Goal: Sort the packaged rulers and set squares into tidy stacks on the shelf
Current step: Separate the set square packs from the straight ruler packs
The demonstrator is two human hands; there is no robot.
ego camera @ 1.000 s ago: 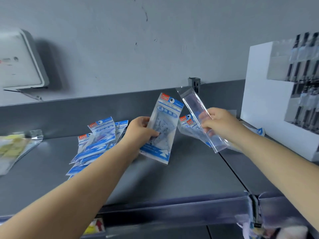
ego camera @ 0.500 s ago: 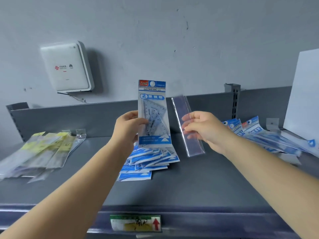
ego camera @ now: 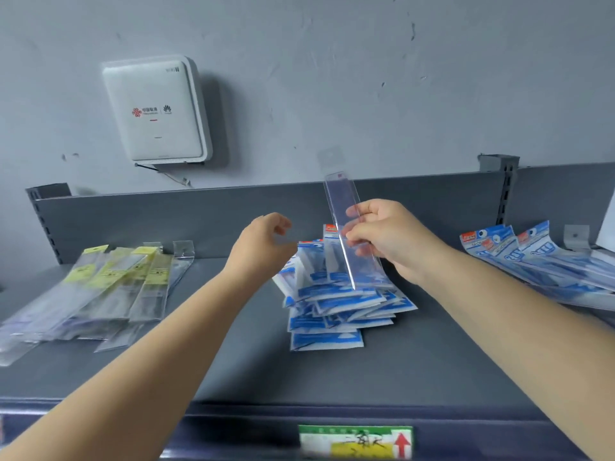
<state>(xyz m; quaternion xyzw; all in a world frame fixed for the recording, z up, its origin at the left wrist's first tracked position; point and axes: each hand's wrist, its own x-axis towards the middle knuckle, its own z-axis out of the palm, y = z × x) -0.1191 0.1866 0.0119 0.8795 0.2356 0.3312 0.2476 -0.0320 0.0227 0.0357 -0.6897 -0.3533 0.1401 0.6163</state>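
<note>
Grey steel shelf (ego camera: 233,371), ruler in my right hand, left hand free.

Nearest me, my left hand (ego camera: 263,249) hovers loosely curled, holding nothing, just left of the blue set-square stack (ego camera: 336,304) at mid-shelf. My right hand (ego camera: 389,239) pinches the clear packaged ruler (ego camera: 347,227) above that stack, long axis nearly upright, tilted back. Its home, I judge, is the yellow-labelled ruler pile (ego camera: 100,294) at the shelf's left end, well apart and nearer my left hand.

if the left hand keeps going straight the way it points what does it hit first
Probably the blue set-square stack, just ahead and right of the left hand, which is empty with loosely curled fingers. If it passes above the stack, the shelf's back panel comes next; one view leaves height unclear.
</note>
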